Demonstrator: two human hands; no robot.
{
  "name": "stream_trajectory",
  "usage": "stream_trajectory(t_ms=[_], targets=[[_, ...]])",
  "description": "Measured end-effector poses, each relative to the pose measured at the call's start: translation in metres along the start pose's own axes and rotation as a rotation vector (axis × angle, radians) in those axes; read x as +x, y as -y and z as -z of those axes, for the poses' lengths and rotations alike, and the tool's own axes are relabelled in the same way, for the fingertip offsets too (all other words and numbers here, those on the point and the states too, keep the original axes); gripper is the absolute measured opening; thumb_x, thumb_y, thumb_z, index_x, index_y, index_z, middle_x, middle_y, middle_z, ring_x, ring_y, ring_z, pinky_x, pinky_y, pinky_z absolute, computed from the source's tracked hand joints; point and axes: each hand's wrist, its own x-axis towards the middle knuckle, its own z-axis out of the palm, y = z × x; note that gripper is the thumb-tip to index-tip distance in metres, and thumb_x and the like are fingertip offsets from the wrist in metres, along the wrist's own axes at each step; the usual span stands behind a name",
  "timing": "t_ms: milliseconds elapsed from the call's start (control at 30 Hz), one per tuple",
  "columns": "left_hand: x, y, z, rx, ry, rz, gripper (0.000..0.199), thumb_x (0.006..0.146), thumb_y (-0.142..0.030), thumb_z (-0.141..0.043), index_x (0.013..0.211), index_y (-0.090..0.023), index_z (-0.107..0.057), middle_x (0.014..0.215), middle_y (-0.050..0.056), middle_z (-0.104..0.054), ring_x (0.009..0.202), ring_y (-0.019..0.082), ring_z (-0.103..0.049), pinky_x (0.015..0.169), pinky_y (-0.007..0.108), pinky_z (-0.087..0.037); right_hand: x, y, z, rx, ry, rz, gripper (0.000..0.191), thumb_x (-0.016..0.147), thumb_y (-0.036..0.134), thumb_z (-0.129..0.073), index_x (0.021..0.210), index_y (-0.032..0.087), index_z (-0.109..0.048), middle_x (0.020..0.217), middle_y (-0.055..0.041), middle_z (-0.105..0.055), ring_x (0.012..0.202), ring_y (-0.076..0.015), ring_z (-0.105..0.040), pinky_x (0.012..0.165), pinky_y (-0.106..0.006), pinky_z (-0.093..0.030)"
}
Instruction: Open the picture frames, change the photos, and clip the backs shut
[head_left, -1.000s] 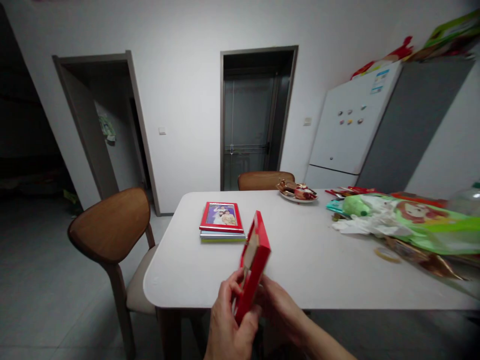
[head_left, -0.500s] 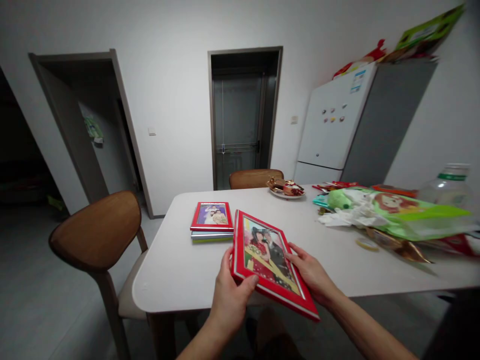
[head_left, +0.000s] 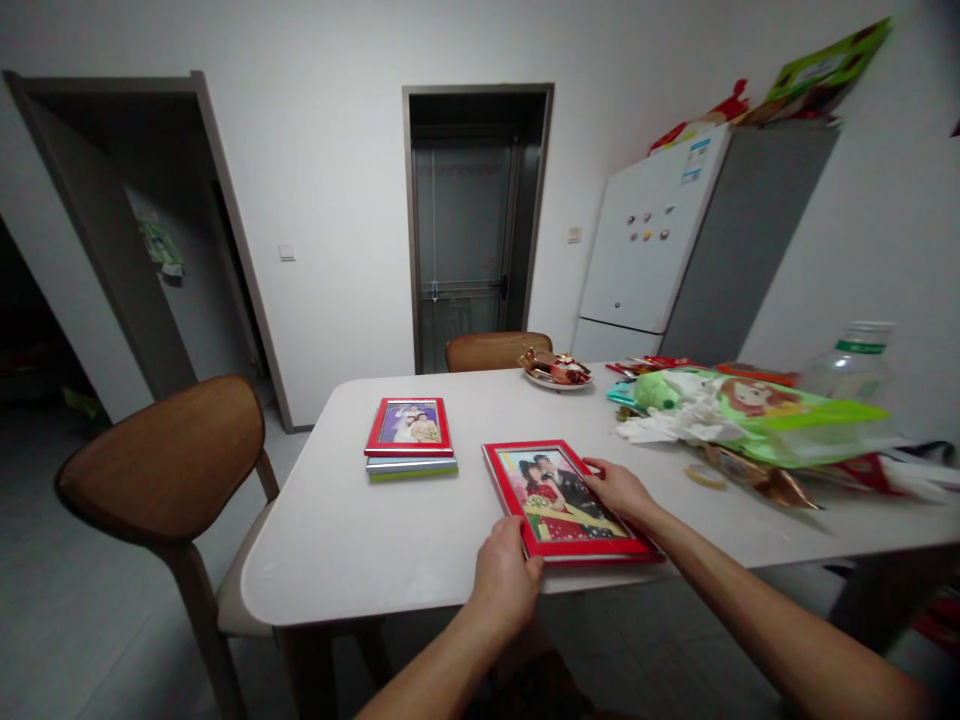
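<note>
A large red picture frame (head_left: 555, 548) with a photo of two people lies face up, low over or on the white table (head_left: 360, 560) near its front edge. My left hand (head_left: 506, 575) grips its lower left corner, fingers closed on the edge. On the frame's right side, my right hand (head_left: 619, 492) holds the edge, thumb on top. To the left, a smaller red picture frame (head_left: 445, 428) with a purple-backed photo rests on a silver and green frame (head_left: 412, 468).
A plate of wrapped items (head_left: 557, 376) stands at the table's back. Green packaging (head_left: 795, 425), crumpled tissues (head_left: 675, 425), a tape roll (head_left: 705, 477) and a clear bottle (head_left: 847, 365) crowd the right side. A brown chair (head_left: 172, 460) stands at the left, another (head_left: 495, 351) behind the table.
The large red frame has come down from a tilted position to nearly flat at the table, and both hands have moved with it. The view has shifted slightly.
</note>
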Motion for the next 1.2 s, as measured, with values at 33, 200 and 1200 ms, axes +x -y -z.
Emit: stream_trajectory(t_ms=[33, 200, 1200], targets=[[0.001, 0.001, 0.001, 0.014, 0.001, -0.001, 0.043, 0.066, -0.01, -0.051, 0.108, -0.015, -0.049, 0.11, 0.009, -0.054, 0.101, 0.02, -0.048, 0.09, 0.029, -0.034, 0.001, 0.001, -0.002, -0.013, -0.007, 0.005, 0.044, 0.071, 0.028, -0.048, 0.111, 0.012, -0.054, 0.085, -0.0107, -0.067, 0.075, -0.0212, -0.061, 0.064, -0.027, -0.041], [-0.001, 0.008, 0.01, 0.04, 0.007, -0.007, 0.043, 0.062, -0.009, -0.054, 0.105, -0.015, -0.052, 0.109, 0.009, -0.055, 0.102, 0.022, -0.048, 0.089, 0.031, -0.034, 0.002, 0.016, -0.007, -0.089, -0.057, 0.075, 0.043, 0.07, 0.019, -0.043, 0.11, 0.008, -0.054, 0.092, -0.0135, -0.065, 0.081, -0.0222, -0.059, 0.07, -0.029, -0.041], [-0.01, 0.051, 0.105, -1.075, -0.647, 0.27, 0.018, 0.072, -0.017, -0.051, 0.09, -0.015, -0.054, 0.082, 0.004, -0.065, 0.08, 0.017, -0.061, 0.075, 0.028, -0.047, -0.131, 0.185, -0.068, 0.189, 0.166, 0.898, 0.019, 0.064, 0.021, -0.057, 0.083, 0.017, -0.055, 0.088, -0.0064, -0.055, 0.085, -0.0195, -0.046, 0.077, -0.033, -0.036]])
